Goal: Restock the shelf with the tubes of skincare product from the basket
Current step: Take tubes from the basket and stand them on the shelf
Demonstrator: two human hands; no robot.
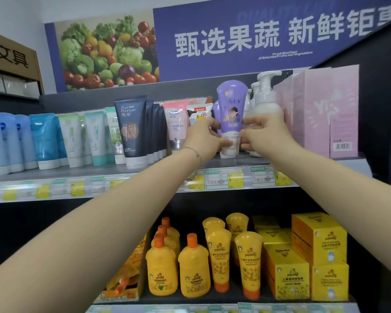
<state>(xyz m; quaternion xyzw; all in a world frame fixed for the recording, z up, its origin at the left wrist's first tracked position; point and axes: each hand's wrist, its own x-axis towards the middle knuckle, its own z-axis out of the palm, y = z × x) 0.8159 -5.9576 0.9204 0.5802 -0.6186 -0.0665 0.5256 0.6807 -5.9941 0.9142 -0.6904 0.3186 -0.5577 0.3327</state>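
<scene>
Purple tube [231, 109] with a white cap stands cap-down on the upper shelf [122, 170], between a small white cartoon-printed tube [199, 115] and white pump bottles [265, 98]. The left hand [203, 138] curls round its lower left side and the right hand [261, 132] pinches its lower right. Its script is too blurred to read. Further left, a dark tube [130, 129] reads "Pure Fountain 纯泉". The blue banner [257, 35] above reads "甄选果蔬 新鲜". On the lower shelf, yellow tubes [248, 263] bear a "pipi…" brand.
</scene>
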